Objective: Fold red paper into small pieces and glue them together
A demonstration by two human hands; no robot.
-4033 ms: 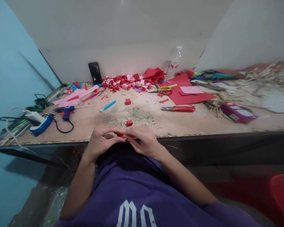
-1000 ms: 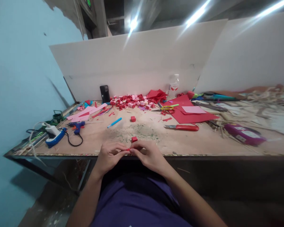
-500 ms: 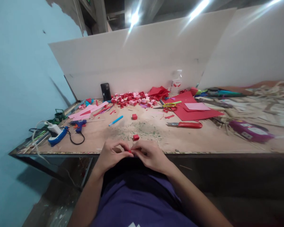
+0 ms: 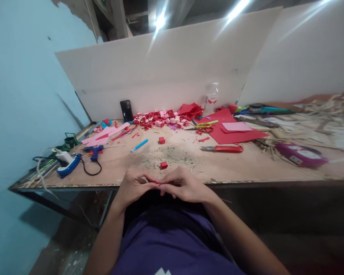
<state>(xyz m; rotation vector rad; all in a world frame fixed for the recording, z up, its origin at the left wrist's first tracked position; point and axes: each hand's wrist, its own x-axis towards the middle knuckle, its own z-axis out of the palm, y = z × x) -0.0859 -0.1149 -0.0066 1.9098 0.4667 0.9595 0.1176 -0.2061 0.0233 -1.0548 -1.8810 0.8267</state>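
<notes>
At the table's front edge my left hand (image 4: 134, 188) and my right hand (image 4: 184, 186) meet fingertip to fingertip. Between them is a small red piece of paper (image 4: 156, 182), mostly hidden by the fingers; its shape cannot be made out. Both hands pinch it with thumb and forefinger. Just beyond the fingers sits a small red paper cube (image 4: 164, 165), and a second red cube (image 4: 162, 140) lies farther back. A large heap of red and pink paper cubes (image 4: 160, 119) is piled against the white board.
Left are a blue glue gun (image 4: 95, 151), a power strip (image 4: 70, 166) and pink paper strips (image 4: 103, 135). A blue pen (image 4: 139, 145) lies mid-table. Rightward are scissors (image 4: 205, 126), a red-handled knife (image 4: 223, 148), red paper sheets (image 4: 240, 135) and a purple tape measure (image 4: 301, 154). A phone (image 4: 126, 111) leans upright behind.
My right hand's fingers have shifted over the red paper piece, so less of it shows. The view has moved slightly; the things on the table stay in place.
</notes>
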